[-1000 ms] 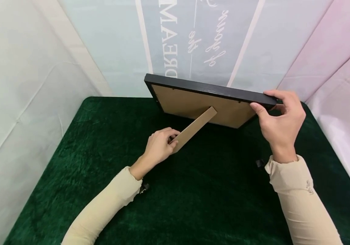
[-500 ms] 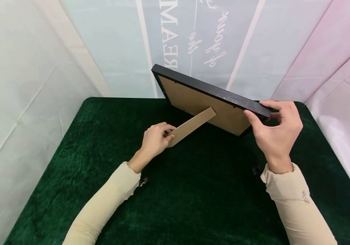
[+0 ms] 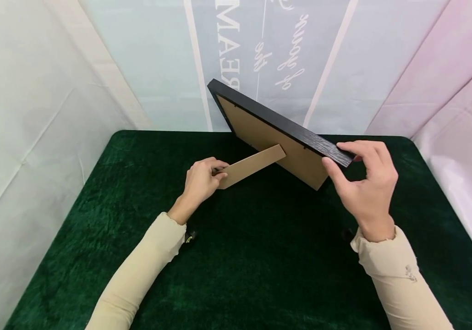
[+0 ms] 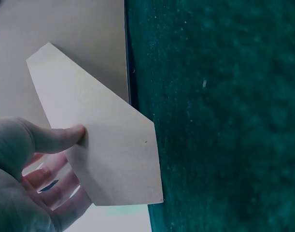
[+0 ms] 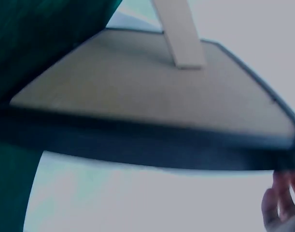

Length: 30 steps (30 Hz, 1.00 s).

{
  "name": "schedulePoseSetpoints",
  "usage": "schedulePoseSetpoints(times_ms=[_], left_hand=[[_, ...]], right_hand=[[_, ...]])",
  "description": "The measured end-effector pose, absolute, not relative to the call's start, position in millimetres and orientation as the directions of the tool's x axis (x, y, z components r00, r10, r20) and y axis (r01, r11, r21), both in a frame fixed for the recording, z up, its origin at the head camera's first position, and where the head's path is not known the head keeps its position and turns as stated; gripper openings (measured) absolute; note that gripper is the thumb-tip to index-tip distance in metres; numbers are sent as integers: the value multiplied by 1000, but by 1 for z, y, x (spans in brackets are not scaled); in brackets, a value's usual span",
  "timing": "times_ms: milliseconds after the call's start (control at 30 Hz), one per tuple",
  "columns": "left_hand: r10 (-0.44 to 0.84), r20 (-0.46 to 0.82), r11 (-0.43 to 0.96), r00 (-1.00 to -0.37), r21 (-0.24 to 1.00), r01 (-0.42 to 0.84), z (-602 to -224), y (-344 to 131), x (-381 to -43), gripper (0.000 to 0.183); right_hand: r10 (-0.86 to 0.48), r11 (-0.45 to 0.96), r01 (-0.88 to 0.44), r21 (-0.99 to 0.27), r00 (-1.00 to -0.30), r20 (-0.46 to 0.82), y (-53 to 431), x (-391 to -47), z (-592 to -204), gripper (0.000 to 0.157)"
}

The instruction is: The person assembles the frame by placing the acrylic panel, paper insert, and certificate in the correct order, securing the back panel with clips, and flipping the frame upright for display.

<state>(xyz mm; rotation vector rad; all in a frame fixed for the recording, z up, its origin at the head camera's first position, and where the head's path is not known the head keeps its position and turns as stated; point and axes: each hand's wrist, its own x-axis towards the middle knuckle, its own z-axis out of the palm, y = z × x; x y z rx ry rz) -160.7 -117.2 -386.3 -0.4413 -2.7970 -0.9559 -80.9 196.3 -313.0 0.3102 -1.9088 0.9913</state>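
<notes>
A black-edged picture frame (image 3: 277, 120) stands tilted at the back of the table, its brown backing board (image 3: 256, 126) facing me. From that backing sticks out a flat brown easel stand (image 3: 252, 166). My left hand (image 3: 200, 179) pinches the stand's outer end; in the left wrist view the thumb (image 4: 65, 137) lies on its face, with the other fingers behind it. My right hand (image 3: 365, 181) grips the frame's top right corner between thumb and fingers. The right wrist view shows the frame's dark side edge (image 5: 137, 140) up close, with fingertips at the far right.
Dark green velvety cloth (image 3: 260, 266) covers the table. A pale backdrop (image 3: 157, 64) with mirrored white lettering rises right behind the frame. White fabric walls (image 3: 25, 160) stand on the left and right sides.
The frame has turned, its left end going up and back and its right end coming nearer me. Both hands have moved with it, the left one leftward with the stand.
</notes>
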Motion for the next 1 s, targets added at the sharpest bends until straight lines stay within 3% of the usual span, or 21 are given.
schedulePoseSetpoints(times_ms=[167, 367, 800, 1000], left_hand=[[220, 245, 744, -944, 584, 325, -386, -118, -162, 12], [203, 257, 745, -945, 585, 319, -386, -121, -162, 12], [215, 284, 727, -934, 593, 347, -387, -128, -164, 11], [231, 298, 720, -926, 588, 369, -386, -131, -165, 10]], right_hand=[[188, 578, -661, -479, -463, 866, 200, -81, -312, 41], [233, 584, -674, -452, -394, 889, 192, -82, -316, 37], [254, 606, -687, -401, -310, 916, 172, -66, -323, 39], [242, 600, -697, -393, -310, 919, 163, -56, -322, 42]])
